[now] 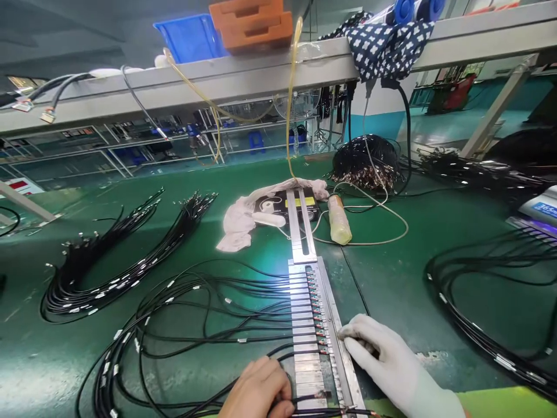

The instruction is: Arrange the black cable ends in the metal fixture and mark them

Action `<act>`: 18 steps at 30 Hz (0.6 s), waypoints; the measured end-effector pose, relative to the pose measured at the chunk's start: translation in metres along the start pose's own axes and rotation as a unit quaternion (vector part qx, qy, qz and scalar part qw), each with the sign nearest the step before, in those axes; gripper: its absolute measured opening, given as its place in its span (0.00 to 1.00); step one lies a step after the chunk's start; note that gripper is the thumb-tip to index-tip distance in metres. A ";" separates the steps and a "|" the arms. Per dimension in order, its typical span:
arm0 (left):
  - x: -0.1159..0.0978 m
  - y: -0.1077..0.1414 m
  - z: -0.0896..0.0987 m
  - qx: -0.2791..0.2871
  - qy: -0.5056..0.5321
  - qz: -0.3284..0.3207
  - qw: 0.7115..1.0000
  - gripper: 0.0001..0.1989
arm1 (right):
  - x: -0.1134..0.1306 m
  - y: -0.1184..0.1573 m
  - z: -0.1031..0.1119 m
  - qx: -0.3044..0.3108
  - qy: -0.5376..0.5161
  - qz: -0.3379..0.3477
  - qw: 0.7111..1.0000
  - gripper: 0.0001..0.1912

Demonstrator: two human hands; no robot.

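Observation:
My bare left hand point(259, 388) is at the bottom middle, its fingers closed on a black cable point(308, 398) whose stripped end lies over the lower part of a slotted metal fixture point(307, 363). Above it, several black cables sit side by side in the slots, their small coloured wire ends along the fixture's right side. My right hand point(391, 366), in a white glove, has thumb and forefinger bent together against the right edge of the fixture's rail point(329, 302). Whether anything small is between those fingertips is hidden.
Cable bundles point(126, 278) lie at the left, and another bundle point(470, 331) at the right. Behind the fixture are a black box point(278, 204) with white cloth point(239, 223) and a wrapped cylinder point(338, 219). A shelf beam point(252, 78) crosses above, carrying bins point(191, 38).

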State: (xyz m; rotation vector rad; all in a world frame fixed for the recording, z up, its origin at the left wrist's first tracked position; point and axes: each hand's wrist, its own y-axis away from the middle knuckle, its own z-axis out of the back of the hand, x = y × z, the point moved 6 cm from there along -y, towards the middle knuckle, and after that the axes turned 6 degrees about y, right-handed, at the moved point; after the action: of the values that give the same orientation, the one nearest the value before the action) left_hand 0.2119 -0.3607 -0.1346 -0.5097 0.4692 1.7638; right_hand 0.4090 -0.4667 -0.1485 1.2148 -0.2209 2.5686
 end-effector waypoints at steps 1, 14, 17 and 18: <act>-0.002 -0.001 0.005 -0.024 0.034 0.002 0.999 0.04 | 0.000 0.000 0.000 -0.001 -0.004 0.001 1.000 0.12; -0.012 -0.028 0.011 -0.032 -0.054 -0.124 0.990 0.15 | 0.002 -0.004 0.002 0.006 -0.006 0.001 1.000 0.11; -0.016 -0.030 0.013 -0.044 -0.073 -0.148 0.985 0.14 | 0.003 -0.004 0.002 0.006 -0.003 0.001 1.000 0.11; -0.018 -0.031 0.013 -0.046 -0.079 -0.152 0.984 0.14 | 0.004 -0.005 0.003 0.006 -0.004 0.001 1.000 0.11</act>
State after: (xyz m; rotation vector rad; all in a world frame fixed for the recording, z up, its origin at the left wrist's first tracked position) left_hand 0.2444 -0.3603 -0.1149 -0.4748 0.1884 1.5206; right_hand 0.4101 -0.4624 -0.1439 1.2295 -0.2089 2.5698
